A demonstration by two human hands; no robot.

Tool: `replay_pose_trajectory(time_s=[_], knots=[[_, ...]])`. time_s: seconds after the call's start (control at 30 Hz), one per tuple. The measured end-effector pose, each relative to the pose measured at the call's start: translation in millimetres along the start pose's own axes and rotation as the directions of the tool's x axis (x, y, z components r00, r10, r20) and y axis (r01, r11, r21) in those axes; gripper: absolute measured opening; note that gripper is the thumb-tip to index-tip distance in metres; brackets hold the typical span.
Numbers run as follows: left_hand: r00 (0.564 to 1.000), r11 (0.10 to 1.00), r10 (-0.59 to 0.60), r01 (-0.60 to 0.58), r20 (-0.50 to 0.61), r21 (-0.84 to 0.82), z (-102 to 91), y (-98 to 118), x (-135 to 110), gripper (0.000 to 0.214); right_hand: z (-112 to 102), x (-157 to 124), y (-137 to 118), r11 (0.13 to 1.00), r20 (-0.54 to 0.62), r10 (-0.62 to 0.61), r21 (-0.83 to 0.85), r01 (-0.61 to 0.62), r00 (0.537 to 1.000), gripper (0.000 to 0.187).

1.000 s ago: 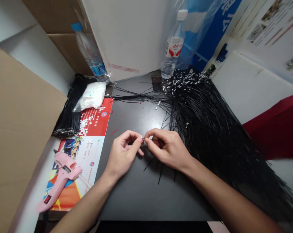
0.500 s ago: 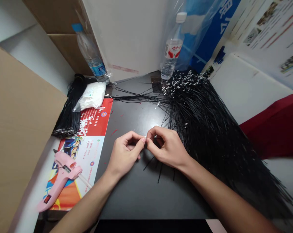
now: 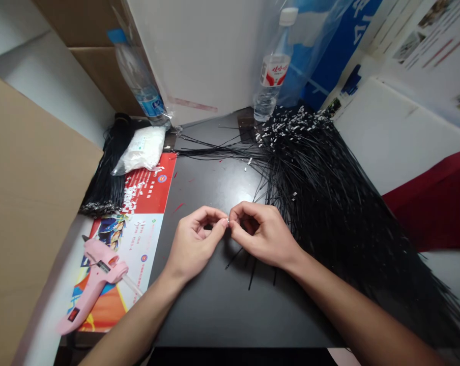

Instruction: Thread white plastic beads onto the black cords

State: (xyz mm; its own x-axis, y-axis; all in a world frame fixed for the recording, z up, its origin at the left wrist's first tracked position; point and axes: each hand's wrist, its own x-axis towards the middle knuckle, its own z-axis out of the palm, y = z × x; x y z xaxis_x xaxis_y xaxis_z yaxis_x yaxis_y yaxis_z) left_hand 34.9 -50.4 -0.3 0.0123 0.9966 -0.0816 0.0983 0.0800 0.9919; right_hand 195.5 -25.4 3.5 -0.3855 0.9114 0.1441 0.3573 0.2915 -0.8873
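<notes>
Over the middle of the dark table, my two hands meet fingertip to fingertip. Thumb and forefinger of my left hand pinch a small white plastic connector. My right hand is closed in a pinch against the connector's right side, apparently on the end of a thin black wire; the fingers mostly hide it. Several loose black wire ends stick out below my right hand. Beside it spreads a large heap of black wires, many tipped with white connectors.
A pink glue gun lies on a printed sheet at left, near loose white connectors. Behind are a bag of white pieces, another black wire bundle and two water bottles. Cardboard borders the left.
The view has shifted slightly. Both hands keep their pinch at the same spot, and the white connector between the fingertips shows a little more.
</notes>
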Motion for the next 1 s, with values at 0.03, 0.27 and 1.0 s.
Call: replay_pose_trajectory(time_s=[0.03, 0.27, 1.0], knots=[[1.000, 1.000, -0.006, 0.006, -0.008, -0.005, 1.2, 0.1, 0.0, 0.010, 0.6, 0.0, 0.2, 1.000, -0.004, 0.005, 0.002, -0.005, 1.000, 0.006], [0.997, 0.999, -0.004, 0.008, -0.080, 0.050, 3.5, -1.3, 0.7, 0.012, 4.3, 0.6, 1.6, 0.997, -0.023, 0.074, 0.017, -0.073, 0.997, 0.009], [0.993, 0.997, -0.003, -0.006, -0.120, -0.073, 7.4, -11.1, 0.1, 0.009, 13.5, -0.6, 3.8, 0.992, -0.061, 0.051, -0.115, -0.058, 0.997, 0.010]])
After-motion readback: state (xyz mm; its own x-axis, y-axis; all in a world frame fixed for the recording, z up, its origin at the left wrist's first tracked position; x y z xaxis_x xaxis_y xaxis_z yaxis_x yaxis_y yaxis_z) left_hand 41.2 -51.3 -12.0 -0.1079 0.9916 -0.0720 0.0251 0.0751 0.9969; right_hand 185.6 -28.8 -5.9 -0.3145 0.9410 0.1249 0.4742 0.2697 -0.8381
